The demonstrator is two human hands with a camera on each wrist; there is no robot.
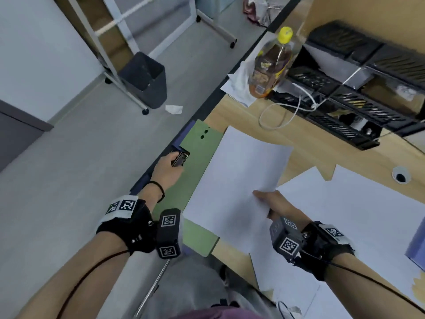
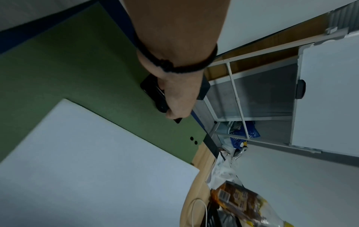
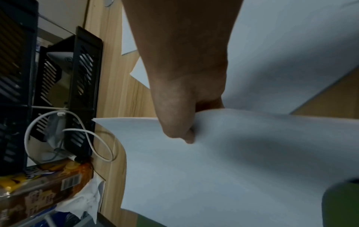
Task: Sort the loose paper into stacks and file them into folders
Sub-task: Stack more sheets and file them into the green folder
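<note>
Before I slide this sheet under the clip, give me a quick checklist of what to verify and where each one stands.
1. Left hand holds the clip: ok.
2. Clip lifted far enough to take paper: cannot tell.
3. Right hand pinches the sheet at its near edge: ok.
4. Sheet lies over the green folder: ok.
5. Sheet edge under the clip: not ok, it is beside the clip, apart from it.
6. Sheet square with the folder: not ok, it sits at a slant.
</note>
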